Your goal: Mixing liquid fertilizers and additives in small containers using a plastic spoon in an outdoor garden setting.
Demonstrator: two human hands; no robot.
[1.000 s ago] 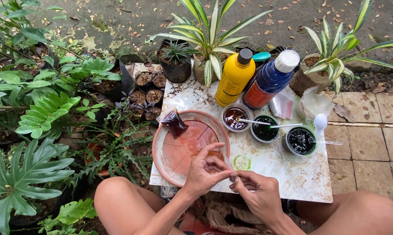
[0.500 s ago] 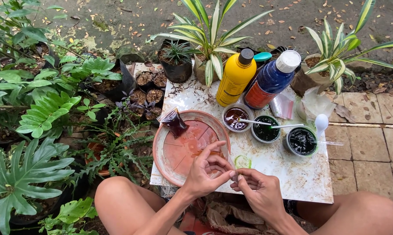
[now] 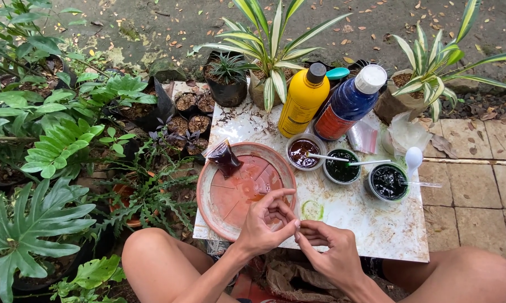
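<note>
Tabletop point(image 3: 376, 224): two bottles point(image 3: 303, 101), three cups point(image 3: 304, 151), two hands point(image 3: 297, 233).

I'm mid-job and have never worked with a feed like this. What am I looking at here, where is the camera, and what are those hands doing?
There is no machine: the camera sits on a person's head and looks down at their own bare hands and knees. The left hand and right hand meet fingertip to fingertip over a stained white board, pinching something too small to identify. On the board lie a terracotta saucer with a small dark-filled plastic bag on its rim, three small cups of dark liquid, a yellow bottle and a blue bottle. Potted plants surround it.
</note>
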